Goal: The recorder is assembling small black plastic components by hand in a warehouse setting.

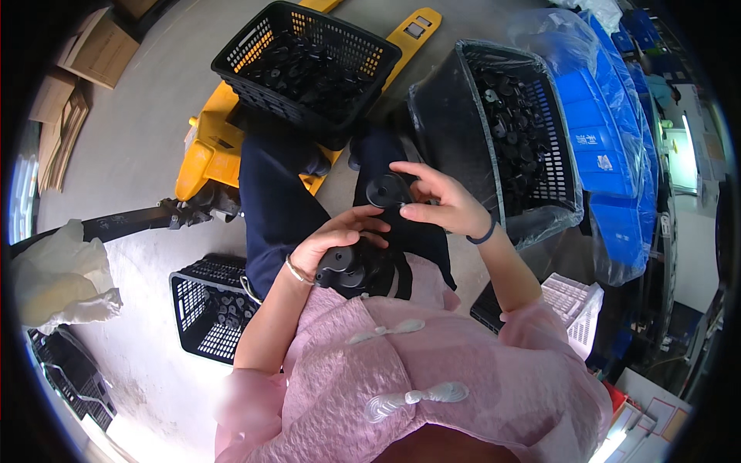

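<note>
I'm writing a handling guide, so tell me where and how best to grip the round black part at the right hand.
Probably by its outer rim, coming from the right. The round black part is disc-shaped, its face with the central hole turned up to the camera; the left hand's fingertips crowd its lower-left edge.

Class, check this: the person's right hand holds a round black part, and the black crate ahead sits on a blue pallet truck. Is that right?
The pallet truck is yellow, not blue, as the head view shows; the right hand does hold the round black part.
</note>
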The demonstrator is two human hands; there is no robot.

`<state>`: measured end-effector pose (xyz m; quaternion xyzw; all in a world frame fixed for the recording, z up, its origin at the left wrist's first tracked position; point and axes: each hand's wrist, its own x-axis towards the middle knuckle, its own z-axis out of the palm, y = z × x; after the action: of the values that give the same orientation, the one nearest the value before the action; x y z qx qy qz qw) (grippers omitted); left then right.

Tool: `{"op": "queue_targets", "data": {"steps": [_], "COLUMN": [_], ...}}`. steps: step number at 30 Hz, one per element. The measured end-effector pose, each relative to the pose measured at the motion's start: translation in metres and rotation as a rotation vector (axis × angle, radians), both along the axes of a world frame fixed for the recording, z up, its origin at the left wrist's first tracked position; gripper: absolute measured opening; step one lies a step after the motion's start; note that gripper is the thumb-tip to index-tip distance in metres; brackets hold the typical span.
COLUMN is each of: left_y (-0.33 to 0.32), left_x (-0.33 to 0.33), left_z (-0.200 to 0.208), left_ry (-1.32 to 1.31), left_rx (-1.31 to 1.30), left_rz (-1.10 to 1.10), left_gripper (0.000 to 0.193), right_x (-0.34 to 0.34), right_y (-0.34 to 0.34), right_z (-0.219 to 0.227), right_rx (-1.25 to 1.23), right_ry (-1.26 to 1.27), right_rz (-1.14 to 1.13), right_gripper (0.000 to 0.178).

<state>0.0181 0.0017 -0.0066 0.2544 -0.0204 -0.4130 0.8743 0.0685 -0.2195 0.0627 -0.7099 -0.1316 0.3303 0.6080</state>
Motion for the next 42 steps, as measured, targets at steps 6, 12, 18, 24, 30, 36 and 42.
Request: {"op": "queue_targets", "data": {"steps": [6, 12, 18, 24, 30, 36, 42], "left_y": [0.002, 0.002, 0.003, 0.002, 0.004, -0.002, 0.005], "left_x": [-0.004, -0.005, -0.005, -0.006, -0.003, -0.005, -0.01], "left_z": [-0.003, 0.001, 0.007, 0.009, 0.0, 0.008, -0.007], "left_ry": [0.028, 0.098, 0.179, 0.134, 0.197, 0.016, 0.053], "left_rx": [0.008, 0.007, 0.051, 0.062, 0.125, 0.044, 0.066], "left_rz": [0.012, 0.035, 0.004, 0.044, 0.024, 0.045, 0.028], "left_gripper": [0.052, 0.043, 0.038, 0.039, 0.036, 0.044, 0.049], "right_x": [-0.003, -0.013, -0.017, -0.018, -0.025, -0.015, -0.015], "right_y": [0.007, 0.02, 0.026, 0.019, 0.023, 0.003, -0.03], "right_z": [0.004, 0.017, 0.017, 0.019, 0.008, -0.015, -0.039], "right_rx": [-0.089, -0.275, -0.389, -0.415, -0.379, 0.114, 0.538], "right_ry": [-0.084, -0.435, -0.913, -0.971, -1.271, 0.166, 0.693], "right_rz": [0.085, 0.076, 0.269, 0.177, 0.259, -0.35, -0.509], "right_gripper": [0.054, 0.048, 0.039, 0.042, 0.038, 0.028, 0.043]}}
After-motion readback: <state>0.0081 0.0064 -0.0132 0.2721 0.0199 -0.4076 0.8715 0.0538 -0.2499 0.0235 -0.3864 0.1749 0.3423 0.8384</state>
